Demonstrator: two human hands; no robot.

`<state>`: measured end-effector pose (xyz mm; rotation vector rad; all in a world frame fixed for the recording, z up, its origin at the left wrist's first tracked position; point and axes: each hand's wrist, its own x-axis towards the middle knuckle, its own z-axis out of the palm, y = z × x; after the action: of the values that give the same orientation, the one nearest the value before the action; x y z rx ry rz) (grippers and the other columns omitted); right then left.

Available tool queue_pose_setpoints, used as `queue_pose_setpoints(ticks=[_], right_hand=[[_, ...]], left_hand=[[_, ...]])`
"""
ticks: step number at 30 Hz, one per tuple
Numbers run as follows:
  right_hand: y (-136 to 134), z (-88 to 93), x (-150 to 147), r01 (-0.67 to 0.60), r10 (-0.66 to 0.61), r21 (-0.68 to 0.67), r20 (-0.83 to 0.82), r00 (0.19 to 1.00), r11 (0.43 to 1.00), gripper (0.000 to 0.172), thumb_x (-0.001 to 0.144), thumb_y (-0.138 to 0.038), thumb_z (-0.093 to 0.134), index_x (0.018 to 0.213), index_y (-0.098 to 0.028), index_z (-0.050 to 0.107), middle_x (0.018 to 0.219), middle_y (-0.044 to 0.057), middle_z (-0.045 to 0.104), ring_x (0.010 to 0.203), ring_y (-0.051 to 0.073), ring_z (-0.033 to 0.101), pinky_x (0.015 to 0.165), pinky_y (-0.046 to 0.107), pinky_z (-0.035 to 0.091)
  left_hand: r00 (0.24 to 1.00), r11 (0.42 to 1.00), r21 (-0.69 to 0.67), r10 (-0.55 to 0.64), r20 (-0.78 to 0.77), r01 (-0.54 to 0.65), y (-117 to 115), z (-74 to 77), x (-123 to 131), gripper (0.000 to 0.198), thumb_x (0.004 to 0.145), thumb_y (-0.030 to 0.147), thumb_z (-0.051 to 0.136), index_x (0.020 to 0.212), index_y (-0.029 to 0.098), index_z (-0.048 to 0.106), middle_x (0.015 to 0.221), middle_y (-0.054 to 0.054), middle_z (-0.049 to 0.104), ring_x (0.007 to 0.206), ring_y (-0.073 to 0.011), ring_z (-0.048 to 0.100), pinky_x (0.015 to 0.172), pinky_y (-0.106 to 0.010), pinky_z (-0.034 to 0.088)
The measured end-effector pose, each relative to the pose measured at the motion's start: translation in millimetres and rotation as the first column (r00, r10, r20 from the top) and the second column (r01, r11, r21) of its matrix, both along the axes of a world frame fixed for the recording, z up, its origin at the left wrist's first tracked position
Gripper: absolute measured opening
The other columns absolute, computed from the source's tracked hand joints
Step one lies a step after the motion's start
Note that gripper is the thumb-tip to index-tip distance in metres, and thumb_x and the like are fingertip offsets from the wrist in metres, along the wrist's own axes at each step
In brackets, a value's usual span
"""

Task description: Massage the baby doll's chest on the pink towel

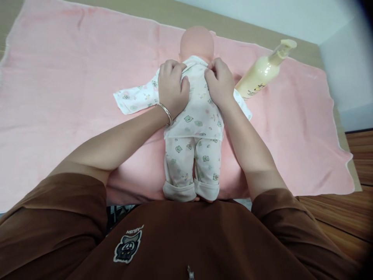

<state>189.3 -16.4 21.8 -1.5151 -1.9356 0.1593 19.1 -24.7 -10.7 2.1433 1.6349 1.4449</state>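
A baby doll point(196, 41) lies lengthwise before me, its bald head pointing away and no face showing. It wears a white printed shirt point(198, 111) and matching trousers point(180, 163) with turned-up cuffs. On the shirt's left shoulder rests my left hand point(174, 87), open, thumb apart from the fingers and the index fingertip at the collar. My right hand point(220, 81) is closed at the opposite shoulder, thumb and index finger pinching the shirt near the neck. Both shirt sleeves spread outward; my right arm partly covers one of them.
A pink cloth point(72, 77) covers most of the table point(233, 29). Close to the doll's right side stands a pale yellow pump bottle point(259, 74). White wall rises behind, and a wood-grain surface point(335, 212) shows at the lower right.
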Motion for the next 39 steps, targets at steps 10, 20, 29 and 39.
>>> queue_pose_setpoints(ticks=[10,20,29,39], right_hand=[[-10.8,7.5,-0.3,-0.024,0.025,-0.038,0.038,0.999,0.999,0.023,0.100,-0.039,0.030,0.099,-0.029,0.051,0.105,0.001,0.062,0.102,0.017,0.055,0.094,0.032,0.048],[-79.1,29.6,-45.4,-0.087,0.094,-0.036,0.492,0.866,0.996,0.051,0.099,-0.028,0.028,0.145,-0.008,0.037,0.152,0.013,0.033,0.144,0.030,0.027,0.123,0.044,0.023],[-43.9,24.1,-25.6,-0.088,0.135,-0.182,0.266,0.955,0.979,0.056,0.100,-0.044,0.032,0.149,-0.017,0.034,0.159,0.007,0.019,0.149,0.031,0.013,0.123,0.058,0.013],[-90.1,25.5,-56.1,-0.072,0.116,-0.120,0.413,0.903,0.990,0.052,0.097,-0.024,0.035,0.147,-0.008,0.035,0.157,0.013,0.024,0.149,0.030,0.014,0.125,0.055,0.014]], left_hand=[[0.997,0.993,-0.092,-0.076,-0.028,0.073,-2.8,11.9,-5.1,0.027,0.085,0.022,0.044,0.107,0.032,0.056,0.110,-0.006,0.061,0.107,-0.0279,0.053,0.098,-0.047,0.042],[0.998,0.998,-0.004,-0.056,-0.035,0.056,5.8,0.0,-8.1,0.027,0.086,0.017,0.046,0.109,0.027,0.056,0.108,-0.005,0.061,0.103,-0.0227,0.053,0.096,-0.046,0.046],[0.998,0.995,-0.078,-0.062,-0.033,0.059,8.7,-2.9,-6.3,0.026,0.090,0.020,0.044,0.112,0.031,0.053,0.111,-0.003,0.058,0.107,-0.0220,0.048,0.101,-0.044,0.041],[0.996,0.992,-0.092,-0.087,-0.022,0.085,8.0,-1.2,-6.9,0.031,0.089,0.018,0.041,0.114,0.031,0.053,0.115,-0.001,0.057,0.110,-0.0205,0.047,0.103,-0.040,0.038]])
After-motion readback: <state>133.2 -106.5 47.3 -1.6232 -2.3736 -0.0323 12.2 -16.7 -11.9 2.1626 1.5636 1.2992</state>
